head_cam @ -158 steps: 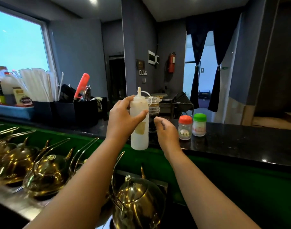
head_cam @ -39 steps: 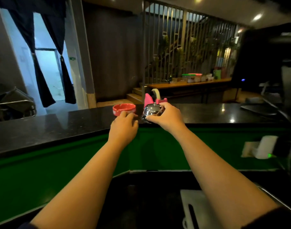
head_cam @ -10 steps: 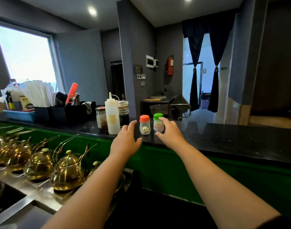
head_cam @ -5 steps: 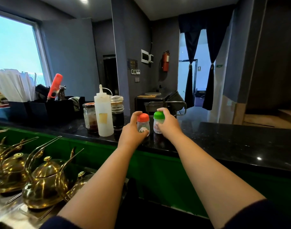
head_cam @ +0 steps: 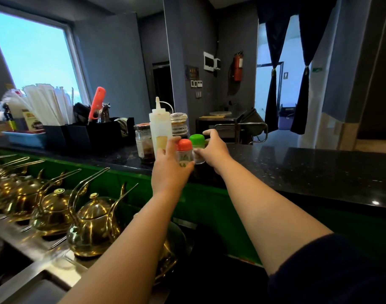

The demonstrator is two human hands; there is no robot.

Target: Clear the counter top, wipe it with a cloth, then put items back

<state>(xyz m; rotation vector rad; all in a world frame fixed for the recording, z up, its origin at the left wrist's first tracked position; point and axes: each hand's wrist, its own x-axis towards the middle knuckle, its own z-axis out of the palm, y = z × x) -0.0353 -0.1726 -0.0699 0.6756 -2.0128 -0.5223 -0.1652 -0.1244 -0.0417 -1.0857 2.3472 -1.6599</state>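
Left hand (head_cam: 170,172): fingers and thumb curled round the red-capped shaker (head_cam: 184,153), a small clear jar with a printed label. The shaker is upright and appears lifted just off the surface (head_cam: 308,172), above its near edge.

Right hand (head_cam: 211,150): thumb and fingers wrapped round the green-capped shaker (head_cam: 197,148), a small clear jar, also upright. The green-capped shaker sits just beside the red-capped one, on its right and slightly farther from the near edge. Whether its base touches the surface cannot be told.

Surface: black, glossy, speckled stone with a green front panel below its near edge.

Items standing on the surface to the left of the two shakers, close together:
- white squeeze bottle (head_cam: 159,128), upright, with a nozzle tip;
- jar with dark contents (head_cam: 143,142), just left of the squeeze bottle;
- glass jar with lid (head_cam: 179,125), behind and to the right of the squeeze bottle.

Farther along toward the left end: black organiser boxes (head_cam: 89,134) holding an orange-handled tool (head_cam: 96,102) and white wrapped straws (head_cam: 47,106), then a blue tray (head_cam: 25,139).

Below the surface, on the person's side: a row of brass kettles (head_cam: 93,229) on a steel ledge.
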